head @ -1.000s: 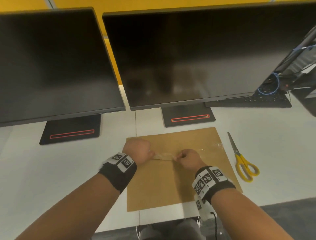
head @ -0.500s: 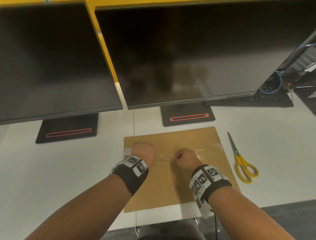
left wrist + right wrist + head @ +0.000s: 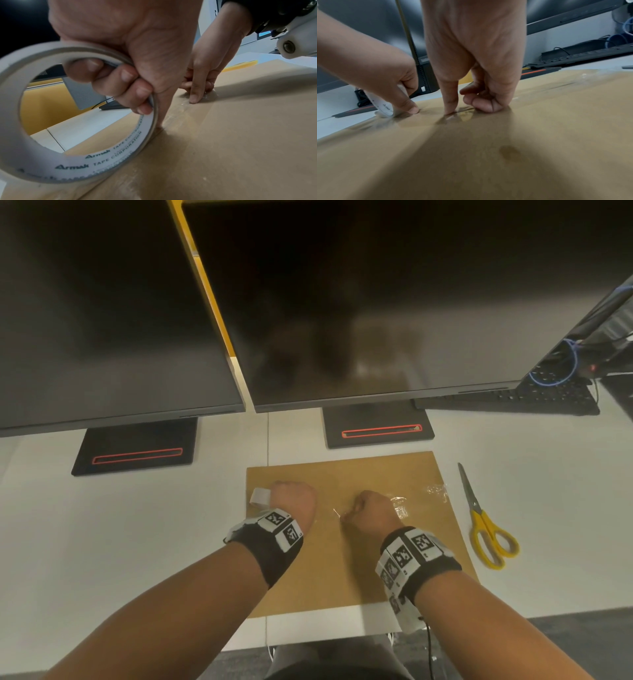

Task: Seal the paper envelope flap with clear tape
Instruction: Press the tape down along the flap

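A brown paper envelope (image 3: 359, 577) lies flat on the white desk in front of me. My left hand (image 3: 294, 501) grips a white-cored roll of clear tape (image 3: 258, 495) at the envelope's left edge. In the left wrist view its fingers curl through the roll (image 3: 96, 158) while the thumb presses down on the paper. A strip of clear tape (image 3: 400, 508) lies across the envelope. My right hand (image 3: 370, 510) presses one straight finger onto the strip near the middle, with its other fingers curled under (image 3: 481, 106). The roll (image 3: 382, 104) stands on edge to the left of that finger.
Yellow-handled scissors (image 3: 486, 529) lie on the desk just right of the envelope. Two dark monitors (image 3: 102, 320) (image 3: 376, 302) stand behind on black bases (image 3: 378, 429). A black keyboard (image 3: 534, 400) and cables sit at the back right. The desk's front edge is near my wrists.
My left hand has moved left with the roll to the envelope's left edge, laying out more tape. The right hand stays near the middle, pressing the strip.
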Available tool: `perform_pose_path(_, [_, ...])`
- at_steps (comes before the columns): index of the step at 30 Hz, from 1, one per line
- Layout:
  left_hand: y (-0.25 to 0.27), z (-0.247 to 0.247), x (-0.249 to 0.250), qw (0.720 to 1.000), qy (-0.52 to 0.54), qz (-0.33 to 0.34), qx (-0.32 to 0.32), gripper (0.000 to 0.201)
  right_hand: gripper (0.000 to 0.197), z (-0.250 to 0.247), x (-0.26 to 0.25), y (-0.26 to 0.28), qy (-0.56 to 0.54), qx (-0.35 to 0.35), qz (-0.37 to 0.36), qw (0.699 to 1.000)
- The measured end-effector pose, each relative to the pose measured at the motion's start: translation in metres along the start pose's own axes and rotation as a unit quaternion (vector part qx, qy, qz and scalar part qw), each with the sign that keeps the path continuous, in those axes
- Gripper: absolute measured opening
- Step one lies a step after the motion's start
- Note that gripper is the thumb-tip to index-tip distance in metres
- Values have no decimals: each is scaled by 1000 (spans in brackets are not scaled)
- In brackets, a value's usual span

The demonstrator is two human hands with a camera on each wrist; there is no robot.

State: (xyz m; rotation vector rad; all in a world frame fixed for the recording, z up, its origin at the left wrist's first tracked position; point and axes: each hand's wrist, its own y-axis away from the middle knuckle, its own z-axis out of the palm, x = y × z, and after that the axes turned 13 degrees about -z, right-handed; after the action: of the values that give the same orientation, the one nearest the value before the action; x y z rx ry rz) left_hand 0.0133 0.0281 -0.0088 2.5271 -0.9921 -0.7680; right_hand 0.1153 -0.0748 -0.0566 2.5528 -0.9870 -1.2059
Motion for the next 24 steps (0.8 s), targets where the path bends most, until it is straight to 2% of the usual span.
perform_pose_path(2, [1,0,0,1000,3,-1,-6,22,24,-4,2,0,-32,5,14,999])
perform_pose_path(5, [1,2,0,1000,0,-3,-7,22,14,-7,-3,3,-35,3,-5,999])
perform_pose_path(8, [2,2,1,1000,4,-1,6,21,17,3,-14,8,-31,27,-101,994])
perform_pose_path(11, [2,3,1,1000,20,-2,17,20,16,20,-31,11,-29,-22,-182,983])
perform_pose_path(14, [2,3,-1,1000,16,-1,17,19,18,31,-35,5,-38,-19,-165,985])
perform_pose_path(18, [8,-5,-15,999,44,-16,-23,21,18,32,-32,0,-58,-22,-139,988])
perform_pose_path(21, [10,-9,-43,990,123,-25,-65,54,25,31,-34,-6,-49,-29,-130,990])
perform_pose_path(24, [8,-3,-73,978,191,-3,-80,60,26,33,-34,-14,-71,-37,-96,992])
